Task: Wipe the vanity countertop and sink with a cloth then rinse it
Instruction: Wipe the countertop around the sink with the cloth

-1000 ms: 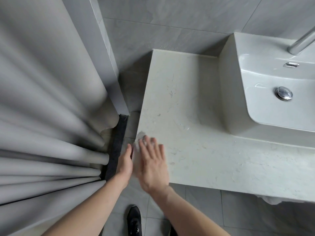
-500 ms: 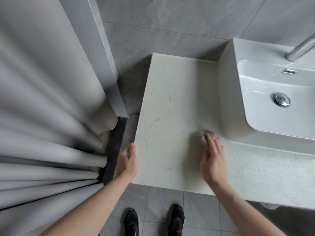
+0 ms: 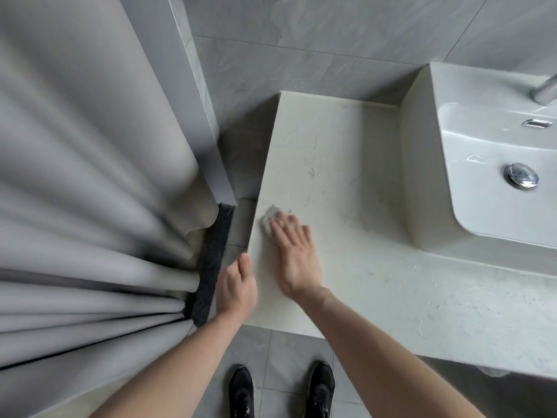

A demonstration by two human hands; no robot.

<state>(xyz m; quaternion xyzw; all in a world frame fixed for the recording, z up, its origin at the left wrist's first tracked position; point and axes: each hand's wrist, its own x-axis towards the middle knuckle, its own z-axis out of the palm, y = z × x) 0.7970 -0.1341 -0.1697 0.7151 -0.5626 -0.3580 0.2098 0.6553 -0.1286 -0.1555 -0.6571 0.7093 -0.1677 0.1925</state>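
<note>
A small grey cloth (image 3: 269,221), crumpled and blurred, lies on the vanity countertop (image 3: 376,267) close to its left edge, about midway between the back wall and the front edge. The right hand (image 3: 297,254) lies flat over it, fingers straight and spread slightly, the fingertips pressing on the cloth while the palm sits over the stone behind it. The left hand (image 3: 236,286) rests at the front-left corner of the countertop, on its left edge; its fingers are loosely curled against that edge with the thumb up on top, and I cannot tell whether they truly clasp it.

The white sink (image 3: 422,176) stands on the right part of the countertop, well apart from the cloth, with a chrome drain plug (image 3: 520,175) in the bowl and an overflow slot (image 3: 537,123) on its back wall. The base of a chrome faucet (image 3: 545,91) shows at the right edge of the view.

To the left of the countertop hangs a grey shower curtain (image 3: 90,176) in heavy folds, with a dark sill strip (image 3: 212,267) beneath it. Grey tiles (image 3: 301,61) cover the wall behind. Below the front edge two black shoes (image 3: 241,390) stand on the tiled floor.
</note>
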